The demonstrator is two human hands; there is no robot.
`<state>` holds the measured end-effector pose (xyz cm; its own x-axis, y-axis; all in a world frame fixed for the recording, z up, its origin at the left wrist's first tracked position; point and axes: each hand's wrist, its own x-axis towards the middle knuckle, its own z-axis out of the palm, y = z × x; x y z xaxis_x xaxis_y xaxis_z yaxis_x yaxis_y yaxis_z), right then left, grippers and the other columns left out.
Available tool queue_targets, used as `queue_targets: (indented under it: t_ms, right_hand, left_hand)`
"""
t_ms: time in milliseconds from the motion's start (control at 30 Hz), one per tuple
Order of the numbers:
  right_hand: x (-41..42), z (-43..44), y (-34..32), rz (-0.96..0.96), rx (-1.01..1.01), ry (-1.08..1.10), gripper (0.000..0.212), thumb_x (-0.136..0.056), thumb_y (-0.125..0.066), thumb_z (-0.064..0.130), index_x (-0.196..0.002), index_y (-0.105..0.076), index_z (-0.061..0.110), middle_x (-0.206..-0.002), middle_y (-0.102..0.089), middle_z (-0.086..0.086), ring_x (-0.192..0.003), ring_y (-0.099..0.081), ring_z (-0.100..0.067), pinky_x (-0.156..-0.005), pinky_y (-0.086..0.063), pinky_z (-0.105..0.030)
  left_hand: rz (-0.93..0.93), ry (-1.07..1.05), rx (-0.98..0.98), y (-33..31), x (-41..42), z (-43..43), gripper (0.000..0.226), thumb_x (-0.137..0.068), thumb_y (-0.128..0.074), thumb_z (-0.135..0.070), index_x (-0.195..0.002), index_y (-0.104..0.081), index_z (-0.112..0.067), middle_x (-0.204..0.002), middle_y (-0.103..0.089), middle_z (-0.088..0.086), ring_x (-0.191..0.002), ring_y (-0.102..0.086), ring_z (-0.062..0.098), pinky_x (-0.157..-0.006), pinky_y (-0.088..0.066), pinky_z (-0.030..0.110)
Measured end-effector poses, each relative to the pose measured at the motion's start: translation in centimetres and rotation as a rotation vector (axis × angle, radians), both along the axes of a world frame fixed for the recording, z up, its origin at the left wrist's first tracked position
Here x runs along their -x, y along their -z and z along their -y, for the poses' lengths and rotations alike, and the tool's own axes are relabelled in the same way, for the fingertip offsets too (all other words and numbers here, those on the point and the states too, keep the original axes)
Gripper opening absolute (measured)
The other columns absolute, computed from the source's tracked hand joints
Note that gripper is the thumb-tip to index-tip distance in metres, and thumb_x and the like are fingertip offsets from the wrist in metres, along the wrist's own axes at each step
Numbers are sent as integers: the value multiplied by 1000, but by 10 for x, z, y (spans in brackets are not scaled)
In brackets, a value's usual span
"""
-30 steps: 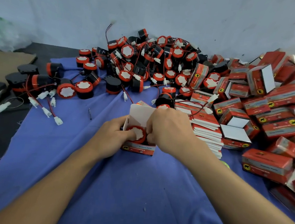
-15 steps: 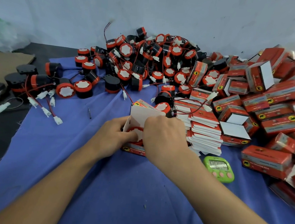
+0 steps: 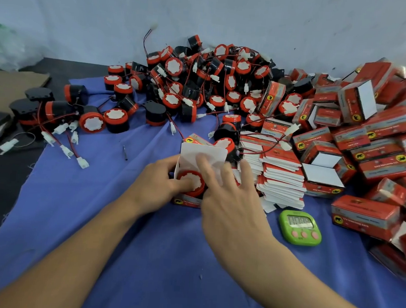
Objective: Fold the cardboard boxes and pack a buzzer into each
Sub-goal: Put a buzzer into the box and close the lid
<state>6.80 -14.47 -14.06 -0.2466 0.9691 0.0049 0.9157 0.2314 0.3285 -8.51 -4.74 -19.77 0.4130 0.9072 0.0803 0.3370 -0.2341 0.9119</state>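
An open red cardboard box (image 3: 188, 201) stands on the blue cloth in front of me, its white lid flap (image 3: 203, 154) raised. A red-and-black buzzer (image 3: 192, 181) sits in its mouth, white face toward me. My left hand (image 3: 157, 185) grips the box's left side, thumb on the buzzer's face. My right hand (image 3: 230, 195) hovers over the box's right side with fingers spread and straight, fingertips near the flap, holding nothing. A stack of flat unfolded boxes (image 3: 281, 175) lies just right of the box.
A heap of loose buzzers (image 3: 203, 87) with red wires and white plugs fills the back of the blue cloth (image 3: 116, 232). Packed red boxes (image 3: 382, 145) pile up on the right. A green timer (image 3: 300, 226) lies near my right wrist. Brown cardboard (image 3: 9, 87) lies far left.
My right hand has let go of the box, lifted and spread its fingers, uncovering the buzzer. My left hand still holds the box.
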Motion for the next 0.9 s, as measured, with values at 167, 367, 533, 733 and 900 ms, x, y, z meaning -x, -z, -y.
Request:
queue_targets:
  t_ms: [167, 367, 533, 733, 900]
  right_hand:
    - [-28, 7, 19, -360, -109, -38, 46, -95, -43, 20, -138, -57, 21, -171, 11, 0, -157, -4, -25, -125, -13, -47]
    - [-45, -14, 25, -1680, -243, 284, 40, -100, -53, 28, -119, -63, 61, -123, -66, 32, -118, -60, 8, -102, -51, -25]
    - [-35, -39, 42, -1939, 194, 425, 28, -102, -54, 21, -124, -71, 26, -114, -77, -5, -108, -71, -16, -102, -55, -49]
    - [-26, -43, 53, -1693, 67, 371, 24, -89, -66, 24, -111, -72, 31, -103, -77, 12, -99, -73, -11, -95, -58, -48]
    - [-27, -46, 53, -1698, 61, 399, 20, -94, -65, 18, -107, -74, 31, -99, -77, 13, -100, -72, -13, -96, -57, -49]
  left_hand:
    - [-42, -39, -27, 0, -1, 0, 22, -79, -68, -48, -101, -71, -45, -97, -77, -19, -93, -71, 1, -80, -54, 28]
    - [-71, -60, -42, -2, -1, 2, 23, -79, -66, -54, -100, -70, -45, -96, -76, -21, -91, -70, -3, -78, -53, 26]
    - [-123, -67, -66, -1, -3, 5, 33, -80, -61, -59, -110, -67, -47, -103, -73, -29, -98, -67, -7, -81, -51, 22]
    - [-199, -57, -118, 1, -4, 7, 33, -90, -51, -53, -123, -58, -51, -111, -68, -33, -104, -62, -8, -82, -48, 22]
    - [198, 103, 143, -7, 0, -4, 48, -98, -44, -9, -144, -58, -11, -112, -78, -15, -108, -70, 0, -91, -53, 18]
